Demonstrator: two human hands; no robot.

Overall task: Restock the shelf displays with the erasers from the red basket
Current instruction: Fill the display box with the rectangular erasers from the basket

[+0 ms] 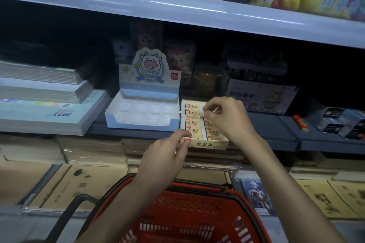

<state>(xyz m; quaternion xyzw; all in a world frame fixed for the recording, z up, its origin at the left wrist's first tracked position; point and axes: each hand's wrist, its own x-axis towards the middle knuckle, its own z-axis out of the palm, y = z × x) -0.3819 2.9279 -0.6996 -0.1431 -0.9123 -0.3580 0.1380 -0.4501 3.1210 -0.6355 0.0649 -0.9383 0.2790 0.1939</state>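
A cream display box [207, 144] of wrapped erasers [192, 123] stands at the shelf's front edge, filled in two rows. My left hand [167, 156] grips its front left corner. Over the back right of the box, my right hand [225, 116] pinches something small and white at its fingertips; I cannot tell if it is an eraser. Left of it stands a blue and white "Lucky Cow" display box [126, 118] whose clear blister tray shows no erasers. The red basket [189, 215] sits below, between my forearms; its inside looks bare where visible.
Stacks of notebooks [45, 102] lie on the shelf at left. Boxed stationery [258, 94] and small dark packs [339, 122] stand at right. An upper shelf edge [177, 8] runs overhead. Brown paper exercise books [79, 183] and card packs fill the lower shelf.
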